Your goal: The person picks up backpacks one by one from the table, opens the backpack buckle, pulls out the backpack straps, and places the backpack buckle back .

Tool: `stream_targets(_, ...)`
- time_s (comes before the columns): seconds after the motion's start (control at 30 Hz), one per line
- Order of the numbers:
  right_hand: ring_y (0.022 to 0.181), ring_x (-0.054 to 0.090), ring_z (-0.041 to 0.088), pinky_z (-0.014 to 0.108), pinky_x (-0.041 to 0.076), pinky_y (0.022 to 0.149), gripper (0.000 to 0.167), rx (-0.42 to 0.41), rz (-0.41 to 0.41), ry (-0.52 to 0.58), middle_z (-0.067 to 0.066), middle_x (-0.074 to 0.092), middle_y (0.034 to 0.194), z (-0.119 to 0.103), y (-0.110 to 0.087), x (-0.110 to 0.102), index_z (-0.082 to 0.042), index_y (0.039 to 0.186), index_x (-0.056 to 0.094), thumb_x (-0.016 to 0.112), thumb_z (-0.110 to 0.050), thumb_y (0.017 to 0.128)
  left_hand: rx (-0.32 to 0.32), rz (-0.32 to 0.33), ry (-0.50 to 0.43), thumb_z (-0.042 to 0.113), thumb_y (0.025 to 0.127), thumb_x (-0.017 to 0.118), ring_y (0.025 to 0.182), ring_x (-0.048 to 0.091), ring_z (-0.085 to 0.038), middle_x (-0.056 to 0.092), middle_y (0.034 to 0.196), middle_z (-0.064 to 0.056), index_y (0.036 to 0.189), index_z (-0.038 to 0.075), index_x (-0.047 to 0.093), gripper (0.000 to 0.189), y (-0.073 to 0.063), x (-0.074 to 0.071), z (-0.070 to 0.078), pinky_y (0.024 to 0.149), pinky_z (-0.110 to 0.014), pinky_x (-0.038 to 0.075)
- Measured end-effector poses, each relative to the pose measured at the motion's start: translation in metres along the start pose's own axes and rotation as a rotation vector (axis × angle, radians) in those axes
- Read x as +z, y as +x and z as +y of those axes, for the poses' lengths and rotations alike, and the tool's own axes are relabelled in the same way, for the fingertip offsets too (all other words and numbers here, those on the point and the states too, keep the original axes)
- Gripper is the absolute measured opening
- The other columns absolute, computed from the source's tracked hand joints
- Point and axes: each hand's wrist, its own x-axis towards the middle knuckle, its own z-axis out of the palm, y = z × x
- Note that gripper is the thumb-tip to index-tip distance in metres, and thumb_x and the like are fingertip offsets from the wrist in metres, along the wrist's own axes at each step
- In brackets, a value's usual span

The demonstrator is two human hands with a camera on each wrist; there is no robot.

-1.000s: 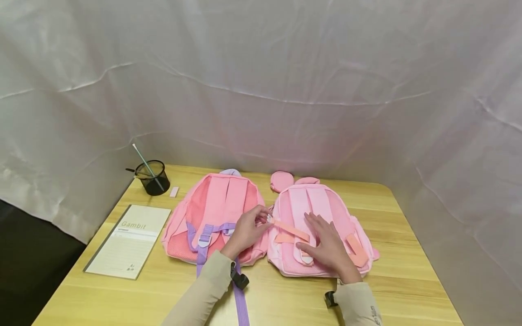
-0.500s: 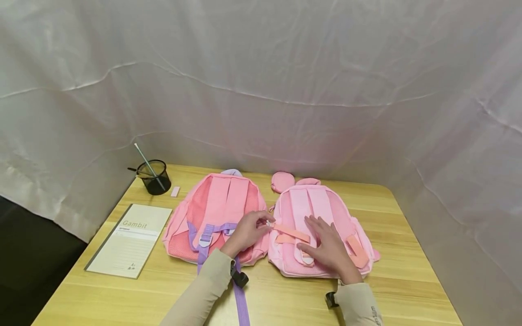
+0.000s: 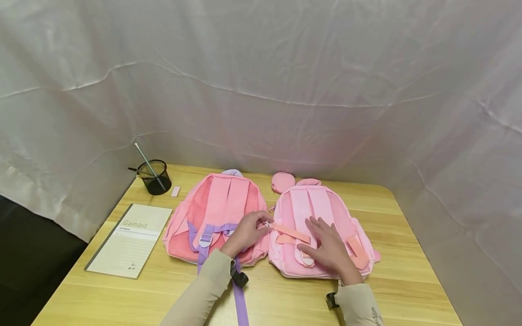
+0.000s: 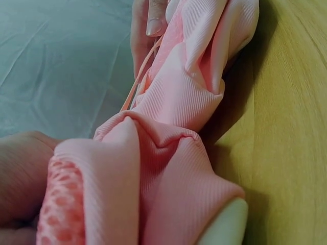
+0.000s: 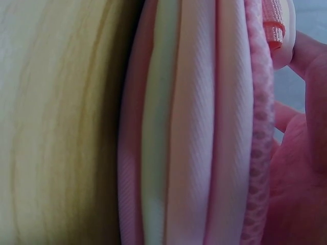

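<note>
Two pink backpacks lie with their strap sides up. My left hand (image 3: 247, 234) pinches the end of an orange strap (image 3: 290, 232), where a small white piece shows at the fingertips. That strap belongs to the light pink backpack (image 3: 336, 203) on the right. My right hand (image 3: 328, 246) rests on this backpack with its fingers spread, near a white buckle (image 3: 307, 260). Below my left hand lies the darker pink backpack (image 3: 177, 237), with purple webbing (image 3: 241, 301) trailing toward the table's front. In the left wrist view, pink fabric (image 4: 168, 184) hides my left fingertips.
At the left lies a notebook (image 3: 129, 242). Behind it stand a black mesh pen cup (image 3: 157, 184) with a pen (image 3: 144, 158) and a pink eraser (image 3: 175, 191). A small round pink pouch (image 3: 283, 182) sits at the back. Grey curtains (image 3: 261, 90) enclose the table (image 3: 408, 271).
My left hand has lowered slightly, bringing the orange strap's end down a little with it. My right hand keeps its place on the light pink backpack.
</note>
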Motion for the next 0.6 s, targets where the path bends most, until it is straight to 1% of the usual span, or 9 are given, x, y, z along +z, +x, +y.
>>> stream_targets(0.33, 0.156, 0.027, 0.039, 0.062, 0.009, 0.127, 0.09, 0.023, -0.014, 0.008, 0.011, 0.04, 0.165, -0.0005, 0.0, -0.0009, -0.013, 0.157, 0.044, 0.072, -0.062, 0.087, -0.018, 0.001, -0.005, 0.009, 0.092, 0.077, 0.1, 0.063, -0.019, 0.071, 0.105, -0.004, 0.108, 0.013, 0.073, 0.017, 0.0013, 0.0003, -0.0012, 0.093, -0.039, 0.051)
stream_targets(0.6, 0.155, 0.029, 0.04, 0.063, 0.01, 0.126, 0.089, 0.017, -0.005, 0.004, 0.012, 0.041, 0.164, 0.0006, -0.0001, 0.0011, -0.012, 0.156, 0.046, 0.072, -0.062, 0.087, -0.017, -0.002, -0.017, 0.009, 0.091, 0.077, 0.099, 0.062, -0.018, 0.071, 0.103, -0.003, 0.107, 0.013, 0.073, 0.017, 0.0013, 0.0005, -0.0023, 0.093, -0.039, 0.051)
